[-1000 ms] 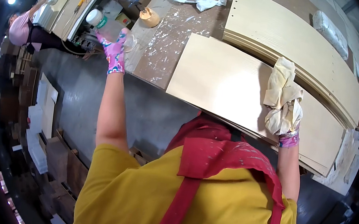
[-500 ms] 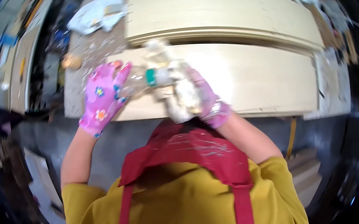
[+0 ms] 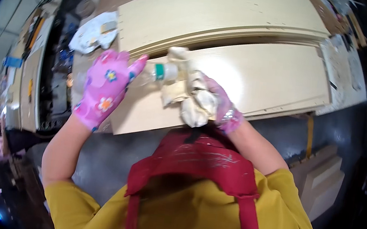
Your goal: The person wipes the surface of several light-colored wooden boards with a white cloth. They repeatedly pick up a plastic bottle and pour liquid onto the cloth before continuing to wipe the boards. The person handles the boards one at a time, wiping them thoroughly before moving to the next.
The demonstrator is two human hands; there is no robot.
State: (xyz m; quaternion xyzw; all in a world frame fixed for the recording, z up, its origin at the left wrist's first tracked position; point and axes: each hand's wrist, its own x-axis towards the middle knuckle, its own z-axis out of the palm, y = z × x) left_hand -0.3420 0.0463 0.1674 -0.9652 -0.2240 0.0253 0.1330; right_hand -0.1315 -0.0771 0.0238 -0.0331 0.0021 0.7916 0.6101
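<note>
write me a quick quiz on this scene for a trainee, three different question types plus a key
1. Multiple choice: what does the right hand hold?
a) a hammer
b) a crumpled cream cloth
c) a paint roller
2. True or false: the left hand is bare.
3. Fill the gap: the band around the clear bottle near its white cap is ____ in colour.

Key:
1. b
2. False; it wears a pink flowered glove.
3. green
</note>
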